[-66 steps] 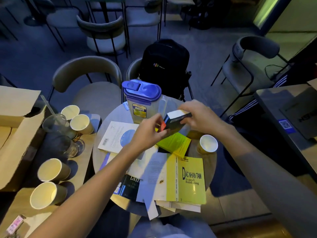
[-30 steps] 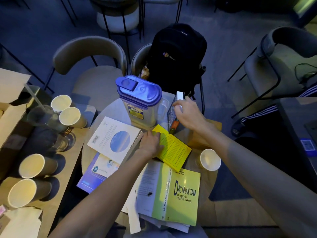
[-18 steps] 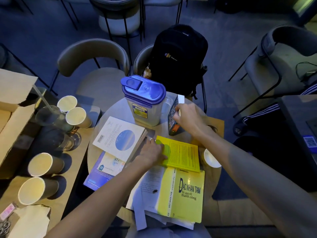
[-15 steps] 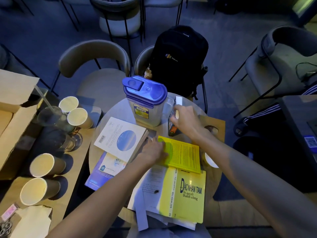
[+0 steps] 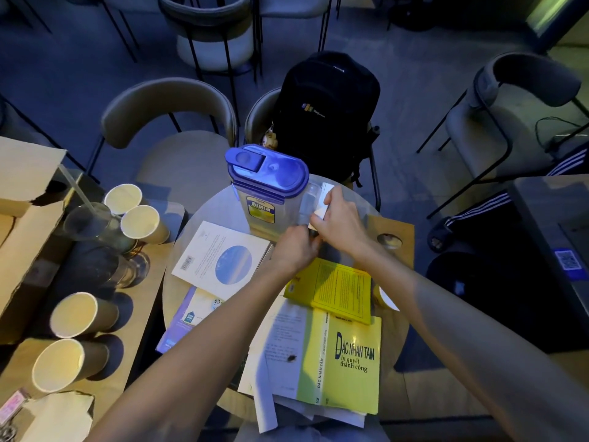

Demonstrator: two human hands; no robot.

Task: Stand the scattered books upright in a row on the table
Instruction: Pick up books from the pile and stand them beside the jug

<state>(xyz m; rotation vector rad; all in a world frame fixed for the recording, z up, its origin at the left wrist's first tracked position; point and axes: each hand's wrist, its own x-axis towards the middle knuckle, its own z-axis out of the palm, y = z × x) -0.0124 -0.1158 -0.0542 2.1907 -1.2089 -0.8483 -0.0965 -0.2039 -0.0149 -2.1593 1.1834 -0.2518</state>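
Observation:
A small dark book [image 5: 325, 193] stands upright beside the blue-lidded jug [image 5: 266, 189] at the back of the round table [image 5: 207, 205]. My right hand [image 5: 342, 223] grips its top and side. My left hand [image 5: 294, 248] holds its lower edge; the book's base is hidden behind both hands. Lying flat are a white book with a blue circle [image 5: 221, 258], a thin yellow book [image 5: 334, 290], a yellow-green book titled "Dac Nhan Tam" [image 5: 342, 362], and a purple-and-white book [image 5: 188, 317] under my left forearm.
Several paper cups [image 5: 140, 223] and glasses [image 5: 92, 224] stand on the wooden table at left, by a cardboard box [image 5: 22, 199]. One paper cup [image 5: 384, 298] sits at the table's right edge. A black backpack [image 5: 325, 110] fills the chair behind. Loose papers [image 5: 280, 333] lie under the books.
My left hand left the thin yellow book and moved up to the base of the small dark book. My right hand stayed on that upright book beside the jug.

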